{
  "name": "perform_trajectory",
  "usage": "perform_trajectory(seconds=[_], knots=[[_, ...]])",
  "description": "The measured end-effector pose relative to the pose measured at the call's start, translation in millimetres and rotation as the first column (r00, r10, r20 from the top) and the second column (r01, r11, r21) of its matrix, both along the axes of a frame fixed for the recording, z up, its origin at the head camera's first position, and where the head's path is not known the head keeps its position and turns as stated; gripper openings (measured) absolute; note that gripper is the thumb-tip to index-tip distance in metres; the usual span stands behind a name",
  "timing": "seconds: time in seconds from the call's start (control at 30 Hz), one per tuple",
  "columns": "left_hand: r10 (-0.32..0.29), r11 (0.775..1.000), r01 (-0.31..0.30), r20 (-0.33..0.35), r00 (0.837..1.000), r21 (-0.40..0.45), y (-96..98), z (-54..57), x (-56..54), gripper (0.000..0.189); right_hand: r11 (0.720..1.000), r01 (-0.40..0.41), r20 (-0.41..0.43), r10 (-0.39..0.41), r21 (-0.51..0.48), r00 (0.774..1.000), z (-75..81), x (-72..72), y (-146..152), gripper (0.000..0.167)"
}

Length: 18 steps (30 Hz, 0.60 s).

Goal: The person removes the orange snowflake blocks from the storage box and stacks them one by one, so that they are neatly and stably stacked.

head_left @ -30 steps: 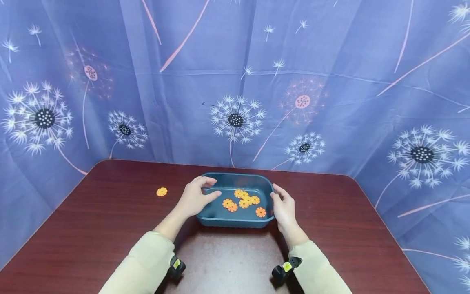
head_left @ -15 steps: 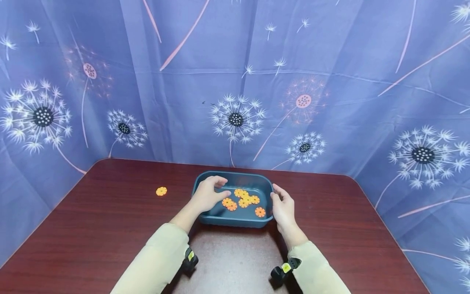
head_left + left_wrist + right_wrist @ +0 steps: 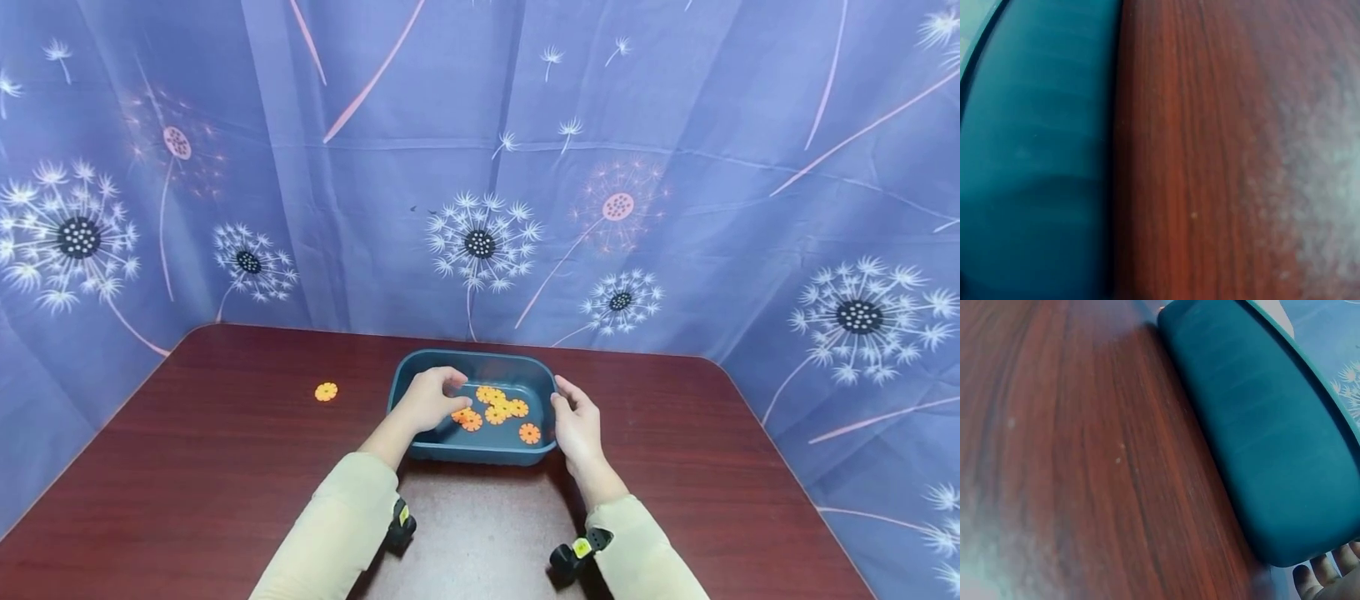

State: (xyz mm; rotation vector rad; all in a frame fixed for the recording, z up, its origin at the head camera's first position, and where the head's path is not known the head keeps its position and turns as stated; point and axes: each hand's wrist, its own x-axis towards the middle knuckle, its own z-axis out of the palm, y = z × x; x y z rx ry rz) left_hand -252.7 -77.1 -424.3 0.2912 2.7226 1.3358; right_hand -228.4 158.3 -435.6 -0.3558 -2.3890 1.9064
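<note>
A dark teal plastic bin (image 3: 480,454) stands on the table, with several yellow and orange flower-shaped discs (image 3: 529,433) lying flat on its floor. Over the bin's left side reaches my left hand (image 3: 426,402). Its thumb and fingers stand apart, the thumb partly covering the leftmost orange discs (image 3: 472,422); nothing shows between them. My right hand (image 3: 579,425) holds the bin's right end, thumb at the rim; in the right wrist view its fingers (image 3: 1325,572) lie against the outer wall. In the left wrist view only the bin's side wall (image 3: 1035,150) and the tabletop show.
One yellow flower-shaped disc (image 3: 326,392) lies on the dark red wooden table (image 3: 225,467), left of the bin. A blue dandelion-patterned curtain (image 3: 360,208) hangs close behind the table's back edge and along both sides.
My left hand has moved right from the bin's left rim to over its inside, its thumb now at the leftmost orange discs. My right hand has stayed at the bin's right end.
</note>
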Motion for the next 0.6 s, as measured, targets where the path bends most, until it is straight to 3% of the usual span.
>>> perform_trajectory(seconds=[0.3,0.6], knots=[[-0.013,0.993,0.012,-0.001,1.000,-0.121,-0.1,-4.0,1.9,0.032,1.000,-0.010,-0.007,0.010,0.005,1.000,-0.1,1.2,-0.4,0.042],[-0.042,0.960,0.037,-0.011,0.999,-0.278,2.7,-3.8,3.1,0.034,0.999,-0.003,-0.008,0.003,0.034,1.000,1.0,2.1,0.3,0.043]])
